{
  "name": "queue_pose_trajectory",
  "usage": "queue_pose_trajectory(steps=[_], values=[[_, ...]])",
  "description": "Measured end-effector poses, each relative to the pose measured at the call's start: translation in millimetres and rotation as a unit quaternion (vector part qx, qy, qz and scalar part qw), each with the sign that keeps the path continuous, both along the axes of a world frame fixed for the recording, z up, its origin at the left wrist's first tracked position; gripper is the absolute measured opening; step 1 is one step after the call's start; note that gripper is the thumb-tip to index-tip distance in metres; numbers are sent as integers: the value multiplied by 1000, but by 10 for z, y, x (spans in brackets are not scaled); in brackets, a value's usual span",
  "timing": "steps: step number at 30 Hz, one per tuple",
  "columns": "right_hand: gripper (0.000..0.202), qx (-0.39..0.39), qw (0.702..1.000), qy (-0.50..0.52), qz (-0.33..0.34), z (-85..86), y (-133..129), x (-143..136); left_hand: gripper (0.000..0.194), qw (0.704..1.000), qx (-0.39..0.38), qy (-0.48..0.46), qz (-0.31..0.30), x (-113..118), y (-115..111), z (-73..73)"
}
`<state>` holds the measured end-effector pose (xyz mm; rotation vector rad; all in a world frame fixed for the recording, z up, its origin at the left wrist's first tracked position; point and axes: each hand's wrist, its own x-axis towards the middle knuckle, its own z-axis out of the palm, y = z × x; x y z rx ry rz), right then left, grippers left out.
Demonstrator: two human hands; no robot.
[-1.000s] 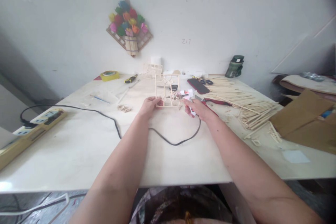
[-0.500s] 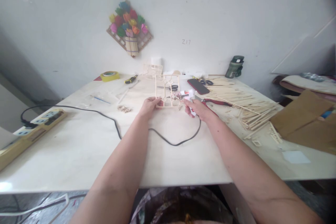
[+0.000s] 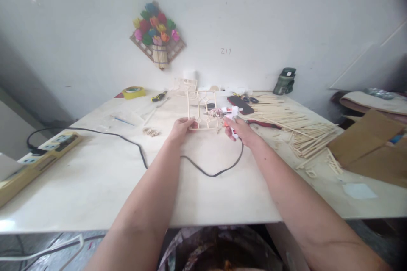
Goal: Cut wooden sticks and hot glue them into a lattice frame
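My left hand (image 3: pixel 183 128) pinches the lower left corner of a pale wooden stick frame (image 3: pixel 188 106), which is held upright above the table. Inside the frame, thin sticks form a lattice pattern. My right hand (image 3: pixel 240 130) is wrapped round a white hot glue gun (image 3: pixel 234 112), whose nozzle end, crusted with a pinkish clump, points left at the frame's right side. Whether the tip touches the wood I cannot tell. A black cord (image 3: pixel 211 175) runs from the glue gun's handle across the table. Behind the frame lie scissors (image 3: pixel 210 106), partly hidden.
Many thin wooden sticks (image 3: pixel 305 131) are spread at the right beside a cardboard box (image 3: pixel 369 144). Red-handled pliers (image 3: pixel 265 124) and a phone (image 3: pixel 241 104) lie near my right hand. Yellow tape (image 3: pixel 133 92), a utility knife (image 3: pixel 159 96) and small wood pieces (image 3: pixel 151 131) are leftward. A power strip (image 3: pixel 47 152) sits far left.
The glue gun and my right hand have shifted slightly to the right and tilted a little. The frame has moved slightly left, still in my left hand.
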<state>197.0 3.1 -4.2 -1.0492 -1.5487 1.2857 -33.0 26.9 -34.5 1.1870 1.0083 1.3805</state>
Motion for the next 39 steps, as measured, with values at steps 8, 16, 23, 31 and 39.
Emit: queue_pose_trajectory(steps=[8, 16, 23, 31, 39], values=[[39, 26, 1000, -5, -15, 51, -22, 37, 33, 1000, 8, 3, 11, 10, -19, 14], [39, 39, 999, -16, 3, 53, -8, 56, 33, 999, 15, 8, 32, 2, -29, 36], [36, 67, 997, -26, -34, 30, -8, 17, 34, 997, -1, -13, 77, -30, -13, 54], [23, 143, 980, -92, -105, -5, 41, 35, 34, 976, 38, -119, 177, -144, 20, 162], [37, 257, 817, -500, -131, -79, -38, -350, 31, 966, 82, -154, 192, -176, -2, 326]])
